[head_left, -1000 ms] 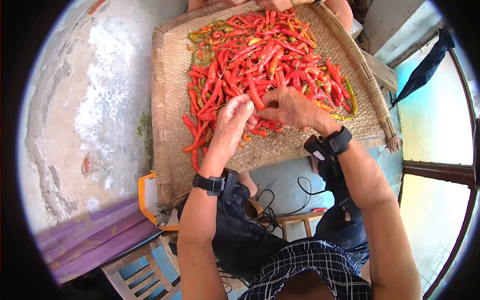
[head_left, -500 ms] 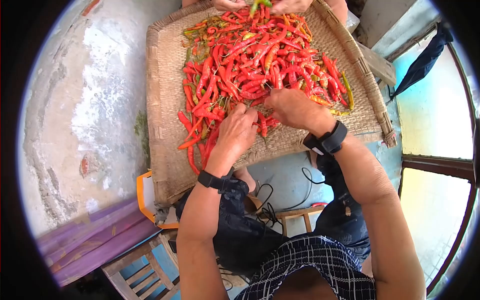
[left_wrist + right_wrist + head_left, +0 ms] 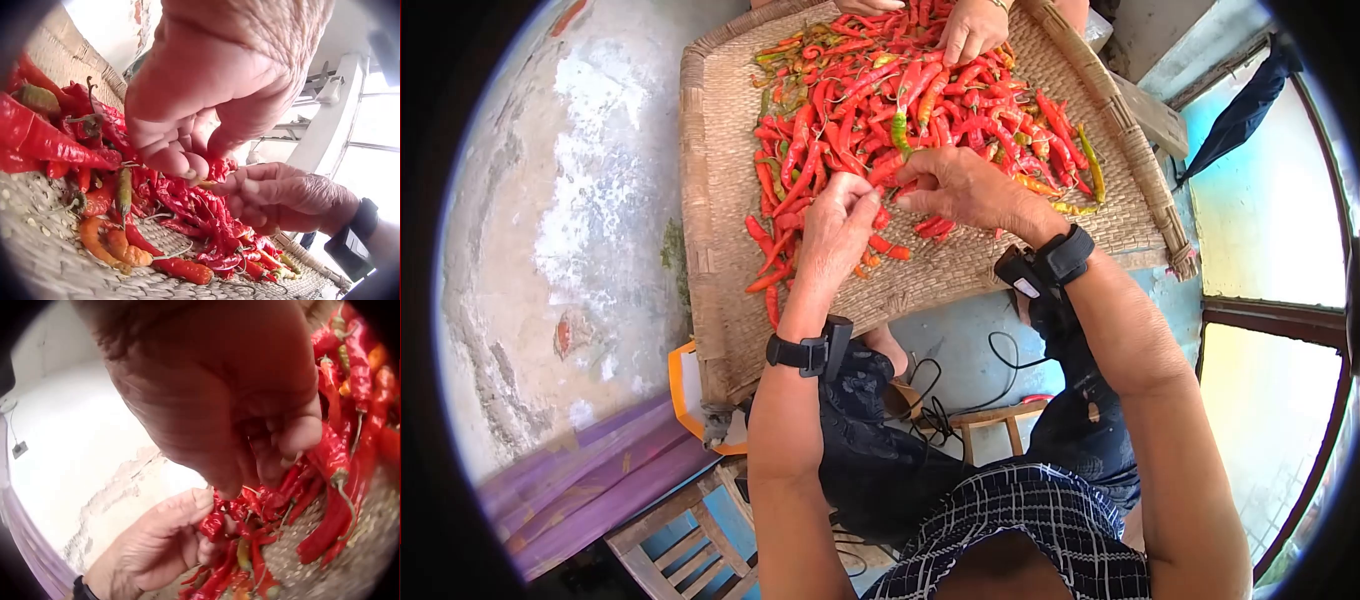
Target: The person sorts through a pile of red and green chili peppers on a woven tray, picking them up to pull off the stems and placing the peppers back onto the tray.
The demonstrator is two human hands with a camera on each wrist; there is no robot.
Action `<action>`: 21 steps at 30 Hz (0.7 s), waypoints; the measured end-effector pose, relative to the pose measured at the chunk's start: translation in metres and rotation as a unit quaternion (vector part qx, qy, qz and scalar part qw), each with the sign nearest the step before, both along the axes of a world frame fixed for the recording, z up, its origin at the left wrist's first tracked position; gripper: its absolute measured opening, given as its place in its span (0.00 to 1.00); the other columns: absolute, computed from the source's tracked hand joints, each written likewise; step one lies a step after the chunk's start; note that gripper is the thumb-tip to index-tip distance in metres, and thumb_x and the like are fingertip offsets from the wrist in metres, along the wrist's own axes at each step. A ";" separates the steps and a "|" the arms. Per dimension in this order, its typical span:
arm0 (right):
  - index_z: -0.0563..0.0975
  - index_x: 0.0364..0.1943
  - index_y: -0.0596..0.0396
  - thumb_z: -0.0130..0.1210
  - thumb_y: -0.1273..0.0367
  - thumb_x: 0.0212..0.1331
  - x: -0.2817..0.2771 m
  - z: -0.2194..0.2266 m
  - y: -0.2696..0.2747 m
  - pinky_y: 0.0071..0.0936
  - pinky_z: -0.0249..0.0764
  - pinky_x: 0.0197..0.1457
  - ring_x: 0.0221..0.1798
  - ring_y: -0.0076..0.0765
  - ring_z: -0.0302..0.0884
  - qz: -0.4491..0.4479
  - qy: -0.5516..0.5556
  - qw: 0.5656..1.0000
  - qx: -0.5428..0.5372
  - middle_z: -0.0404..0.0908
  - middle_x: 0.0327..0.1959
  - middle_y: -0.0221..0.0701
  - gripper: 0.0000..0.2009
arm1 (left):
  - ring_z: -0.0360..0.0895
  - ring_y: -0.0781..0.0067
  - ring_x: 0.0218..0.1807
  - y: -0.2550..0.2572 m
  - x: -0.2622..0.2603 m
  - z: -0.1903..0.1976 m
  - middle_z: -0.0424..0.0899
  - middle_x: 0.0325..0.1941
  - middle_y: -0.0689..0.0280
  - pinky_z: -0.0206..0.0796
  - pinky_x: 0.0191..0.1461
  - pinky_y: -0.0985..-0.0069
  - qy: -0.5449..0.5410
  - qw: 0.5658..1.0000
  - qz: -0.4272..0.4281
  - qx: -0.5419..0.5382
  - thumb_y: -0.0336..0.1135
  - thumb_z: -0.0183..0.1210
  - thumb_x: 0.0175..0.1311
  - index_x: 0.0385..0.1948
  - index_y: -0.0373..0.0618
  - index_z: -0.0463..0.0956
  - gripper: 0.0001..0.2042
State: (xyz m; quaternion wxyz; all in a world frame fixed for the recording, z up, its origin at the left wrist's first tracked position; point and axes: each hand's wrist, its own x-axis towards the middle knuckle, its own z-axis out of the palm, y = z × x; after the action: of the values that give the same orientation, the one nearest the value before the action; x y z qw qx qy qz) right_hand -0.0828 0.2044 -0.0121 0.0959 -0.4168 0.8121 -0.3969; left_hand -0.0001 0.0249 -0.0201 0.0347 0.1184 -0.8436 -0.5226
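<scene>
A heap of red chili peppers (image 3: 855, 120) lies on a woven tray (image 3: 730, 180), some of them orange, green or yellow. At the near side of the heap, my left hand (image 3: 837, 225) pinches a wrinkled red chili pepper (image 3: 213, 525) between thumb and fingers. My right hand (image 3: 975, 195) meets it from the right, its thumb and fingertips pinching at the end of the same pepper. The left wrist view shows the two hands' fingertips close together over the heap; the left fingers partly hide the pepper there.
Another person's hand (image 3: 975, 30) reaches over the far side of the heap, near a green-tipped pepper (image 3: 899, 130). A raised rim (image 3: 1135, 150) edges the tray. Black cables (image 3: 940, 415) and a wooden stool (image 3: 990, 415) are below. A rough wall (image 3: 570, 230) stands to the left.
My hands separated and dipped to the heap, then came back together on a pepper. The other person's hand moved in over the heap, and a green-tipped pepper now shows nearer my hands.
</scene>
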 end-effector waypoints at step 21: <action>0.75 0.44 0.54 0.62 0.65 0.47 -0.028 -0.004 0.027 0.42 0.75 0.39 0.34 0.52 0.79 -0.039 0.076 0.993 0.084 0.80 0.26 0.44 0.18 | 0.78 0.54 0.35 0.029 0.009 -0.019 0.79 0.37 0.53 0.71 0.38 0.64 0.093 0.964 -0.192 -0.158 0.29 0.59 0.56 0.39 0.38 0.69 0.11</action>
State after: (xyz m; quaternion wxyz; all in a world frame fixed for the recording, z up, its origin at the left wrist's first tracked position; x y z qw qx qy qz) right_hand -0.1111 0.2309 -0.0156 0.0530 -0.4042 0.8631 -0.2982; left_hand 0.0085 0.0544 -0.0390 0.0304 -0.1023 -0.9152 -0.3886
